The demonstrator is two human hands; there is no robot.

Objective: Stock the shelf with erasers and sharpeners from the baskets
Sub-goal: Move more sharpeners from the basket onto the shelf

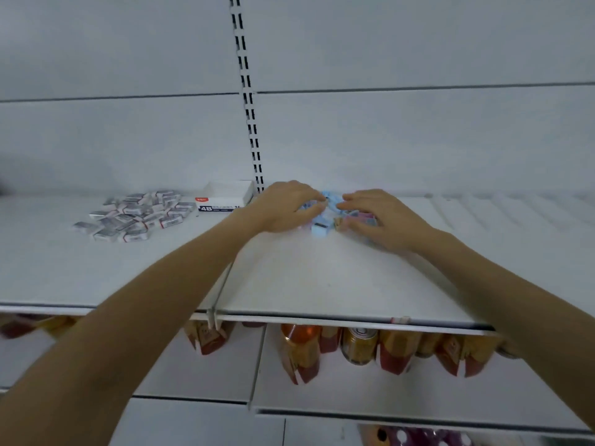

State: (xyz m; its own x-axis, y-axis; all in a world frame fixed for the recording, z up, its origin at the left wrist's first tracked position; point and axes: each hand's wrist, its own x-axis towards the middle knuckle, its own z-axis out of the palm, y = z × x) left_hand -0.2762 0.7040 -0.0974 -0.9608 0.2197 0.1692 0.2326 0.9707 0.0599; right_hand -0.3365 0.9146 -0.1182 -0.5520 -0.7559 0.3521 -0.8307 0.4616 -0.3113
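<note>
A small heap of pastel blue and pink sharpeners (323,225) lies at the back of the white shelf (306,284), near its middle. My left hand (286,207) rests on the heap's left side, fingers bent over the pieces. My right hand (376,217) covers the right side of the heap, palm down, fingers spread over it. Both hands hide much of the pile. To the left, a loose pile of wrapped white erasers (135,215) lies on the shelf beside an open white eraser box (225,197) marked 4B.
A slotted upright rail (249,117) runs up the back wall behind the hands. A thin divider (219,294) splits the shelf at its front edge. Bottles and a can (357,346) stand on the lower shelf below. No basket is in view.
</note>
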